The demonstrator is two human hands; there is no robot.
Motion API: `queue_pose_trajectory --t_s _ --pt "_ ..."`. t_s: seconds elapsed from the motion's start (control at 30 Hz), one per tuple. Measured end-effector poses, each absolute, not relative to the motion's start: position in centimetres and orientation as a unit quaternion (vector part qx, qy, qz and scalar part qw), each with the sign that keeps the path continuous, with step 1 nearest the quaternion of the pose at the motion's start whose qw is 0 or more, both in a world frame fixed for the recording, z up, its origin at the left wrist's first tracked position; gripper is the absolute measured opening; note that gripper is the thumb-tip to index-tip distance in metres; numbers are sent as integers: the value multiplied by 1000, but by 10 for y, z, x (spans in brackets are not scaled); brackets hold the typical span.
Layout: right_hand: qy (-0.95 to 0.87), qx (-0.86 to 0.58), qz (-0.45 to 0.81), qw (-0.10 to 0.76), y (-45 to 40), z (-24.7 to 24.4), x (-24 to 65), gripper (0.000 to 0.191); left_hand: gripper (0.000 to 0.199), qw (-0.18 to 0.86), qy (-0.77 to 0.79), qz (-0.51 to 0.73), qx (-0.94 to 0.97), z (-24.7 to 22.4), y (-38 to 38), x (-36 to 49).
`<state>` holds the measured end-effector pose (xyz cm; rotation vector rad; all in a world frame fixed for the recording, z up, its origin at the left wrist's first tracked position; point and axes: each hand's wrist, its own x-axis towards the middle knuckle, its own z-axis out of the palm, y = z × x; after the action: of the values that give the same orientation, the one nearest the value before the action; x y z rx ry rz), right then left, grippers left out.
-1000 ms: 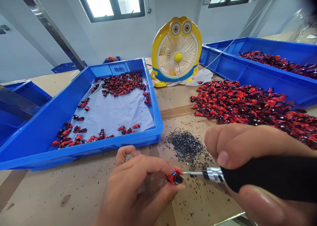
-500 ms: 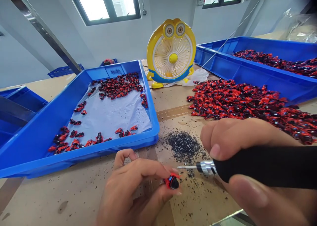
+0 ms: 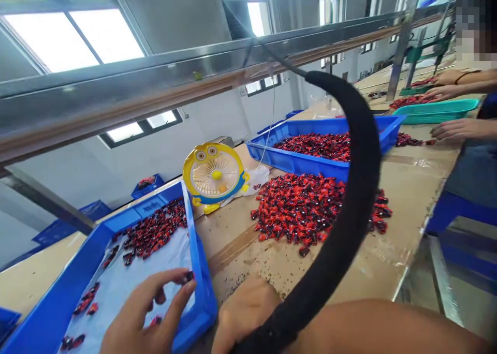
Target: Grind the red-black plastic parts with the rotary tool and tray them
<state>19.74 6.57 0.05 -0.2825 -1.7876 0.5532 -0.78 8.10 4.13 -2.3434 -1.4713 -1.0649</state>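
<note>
My left hand (image 3: 151, 312) is over the near right part of a blue tray (image 3: 204, 271), its thumb and forefinger closed on a small black-and-red part (image 3: 188, 276). Right of the tray, my right hand (image 3: 248, 307) is closed on a black-handled tool (image 3: 368, 162), seen from behind. The tool's thick black sleeve bends up in an arc to a thin cable overhead, while its metal tip is hidden. More black-and-red parts (image 3: 155, 230) lie on white sheeting inside the tray.
A big heap of such parts (image 3: 298, 204) lies on the cardboard-covered table (image 3: 229, 240), before a second filled blue tray (image 3: 256, 149). Behind stands a yellow fan (image 3: 215, 175). A metal beam (image 3: 174, 74) crosses above. At right are other people's hands (image 3: 458, 130) and a green basket (image 3: 438, 112).
My view has swung up and to the right. My left hand has carried the small part over the blue tray. The tool's tip, visible earlier, is now out of sight.
</note>
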Motion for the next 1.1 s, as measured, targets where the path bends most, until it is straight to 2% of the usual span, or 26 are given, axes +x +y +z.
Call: queue_pose_trajectory --t_s 0.17,0.27,0.33,0.43,0.53,0.73,0.9,1.03,1.1 --pt "-799 -135 283 513 82 3 186 28 25 58 -375 -255 -890 94 171 114" --pt "-795 -155 284 512 85 -1 187 29 34 97 -341 -243 -903 121 219 170" --pt "-786 -178 277 523 83 -6 190 28 36 134 -339 -221 -905 131 240 178" --pt "-768 -212 267 542 76 -12 192 26 31 172 -379 -134 -900 131 259 142" --pt "-765 -206 259 553 70 -15 188 28 32 191 -460 -32 -867 114 265 68" --pt "-743 -150 225 612 63 -26 182 42 36 170 -662 125 -719 63 228 -86" --pt "-765 -83 168 616 75 -47 192 50 39 124 -749 145 -634 29 206 -154" --pt "-801 -72 119 583 83 -49 201 24 40 110 -758 108 -634 19 230 -172" --pt "-803 -112 101 577 79 -43 207 23 41 109 -752 80 -645 17 256 -173"
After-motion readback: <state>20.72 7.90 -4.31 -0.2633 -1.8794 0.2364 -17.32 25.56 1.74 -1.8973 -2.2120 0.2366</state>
